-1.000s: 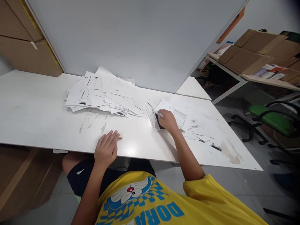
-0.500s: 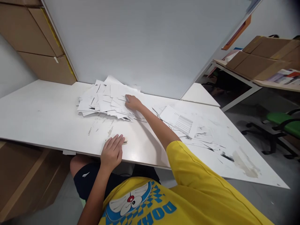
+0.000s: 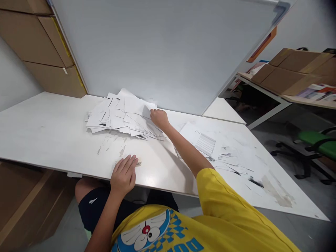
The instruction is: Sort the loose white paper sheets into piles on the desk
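Observation:
My right hand [image 3: 160,119] pinches the edge of a white paper sheet [image 3: 147,111] at the right side of a messy paper pile [image 3: 118,113]. The sheet's corner is lifted and bent, and the rest of it merges with the pile. Near the table's front edge my left hand [image 3: 123,175] lies flat with its fingers stretched out. Beneath its fingertips a small pale, thin object [image 3: 139,163] sticks out; most of it is covered, so its kind cannot be made out.
A whiteboard [image 3: 162,52] stands behind the pile on the white table [image 3: 65,140]. Printed sheets [image 3: 206,143] and paper scraps lie to the right, near a beige stain. Cardboard boxes [image 3: 44,42] rise at the left; a green chair [image 3: 320,143] stands at the far right.
My right hand has drawn back slightly to the right, pulling up the edge of a sheet from the pile. My left hand stays on the table. The view has tilted up a little.

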The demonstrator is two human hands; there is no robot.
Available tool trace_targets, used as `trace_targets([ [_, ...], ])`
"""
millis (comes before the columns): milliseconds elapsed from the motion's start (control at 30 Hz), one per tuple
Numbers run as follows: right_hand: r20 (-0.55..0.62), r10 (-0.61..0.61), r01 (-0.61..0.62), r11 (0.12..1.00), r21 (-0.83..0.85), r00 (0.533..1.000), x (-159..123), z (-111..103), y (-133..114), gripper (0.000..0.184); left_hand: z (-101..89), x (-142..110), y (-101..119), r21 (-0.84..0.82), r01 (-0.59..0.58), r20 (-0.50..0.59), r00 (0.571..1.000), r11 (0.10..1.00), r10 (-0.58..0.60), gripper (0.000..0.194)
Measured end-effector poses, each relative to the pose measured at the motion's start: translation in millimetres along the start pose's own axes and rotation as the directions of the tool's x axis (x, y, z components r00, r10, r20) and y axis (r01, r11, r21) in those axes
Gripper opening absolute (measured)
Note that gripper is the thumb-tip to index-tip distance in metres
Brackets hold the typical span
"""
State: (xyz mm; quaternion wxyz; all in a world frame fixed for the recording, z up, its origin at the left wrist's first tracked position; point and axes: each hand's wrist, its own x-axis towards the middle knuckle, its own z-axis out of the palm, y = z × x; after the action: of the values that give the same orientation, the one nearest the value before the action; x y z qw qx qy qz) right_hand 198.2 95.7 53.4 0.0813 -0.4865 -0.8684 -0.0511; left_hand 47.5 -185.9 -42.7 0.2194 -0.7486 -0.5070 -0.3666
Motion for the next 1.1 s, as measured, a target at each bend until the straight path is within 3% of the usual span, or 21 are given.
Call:
trace_targets([
  [133,0.072,0.031,-0.034,0.999,0.042,0.997,-0.2,13.2,-0.2,0.033,0.2,1.0,-0.4,0.007,-0.007,-0.005,1.0,1.0,0.007,0.07],
  [300,0.12,0.052,-0.062,0.995,0.079,0.991,2.9,25.0,2.0,0.041,0.3,-0.1,0.2,0.004,0.0,0.007,1.0,1.0,0.0,0.069],
  [533,0.11,-0.022,0.015,0.998,0.06,0.994,6.4,23.0,4.0,0.039,-0.7,-0.6,1.6,0.021,-0.002,0.002,1.0,1.0,0.002,0.059],
  [800,0.113,0.002,-0.001,1.0,-0.013,0.994,26.8,23.8,-4.4,0.041,-1.3,0.1,2.0,0.021,-0.009,-0.011,1.0,1.0,0.009,0.047],
  [1100,0.085,-0.001,0.008,0.997,-0.08,0.996,33.5,15.8,-18.8,0.027,-0.4,-4.1,2.3,-0.007,0.019,-0.005,1.0,1.0,-0.019,0.054],
])
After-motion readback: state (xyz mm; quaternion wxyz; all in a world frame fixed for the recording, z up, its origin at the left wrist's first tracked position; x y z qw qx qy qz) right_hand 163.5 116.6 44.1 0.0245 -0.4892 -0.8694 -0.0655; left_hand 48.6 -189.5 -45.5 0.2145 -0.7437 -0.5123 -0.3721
